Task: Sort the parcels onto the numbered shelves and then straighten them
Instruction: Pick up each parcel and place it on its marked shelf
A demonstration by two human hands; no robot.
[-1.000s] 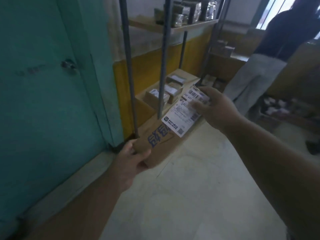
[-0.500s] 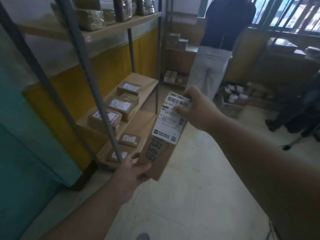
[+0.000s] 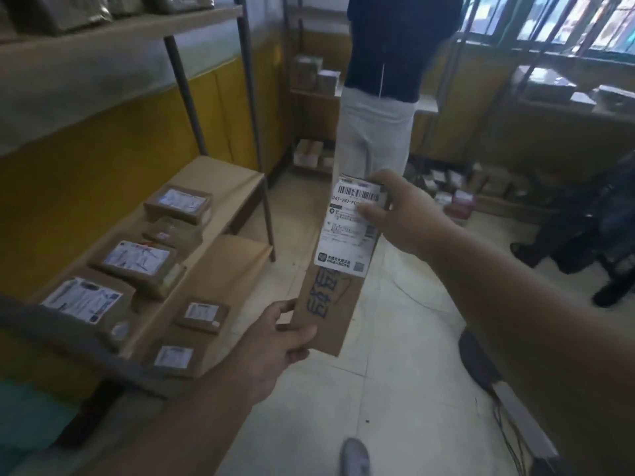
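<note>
I hold a long flat brown parcel (image 3: 331, 304) lengthwise in front of me, over the floor. It bears a white shipping label with a barcode and blue handwriting below. My left hand (image 3: 280, 334) grips its near end. My right hand (image 3: 402, 214) grips the far end, thumb on the label. To the left stands a metal-framed shelf unit; its low shelf (image 3: 226, 180) carries several labelled brown parcels (image 3: 137, 261), and a lower tier (image 3: 226, 266) has two small ones (image 3: 202, 316).
A person (image 3: 381, 91) in a dark top and light trousers stands ahead, facing away, near more shelves with boxes (image 3: 314, 72). Parcels lie on the floor at right (image 3: 457, 201). An upper shelf (image 3: 113, 25) holds wrapped packages. Cables (image 3: 508, 438) run along the floor at lower right.
My view has swung right and moved along the shelf unit; the teal door is almost out of sight. The parcel stays in both hands and now points more straight ahead.
</note>
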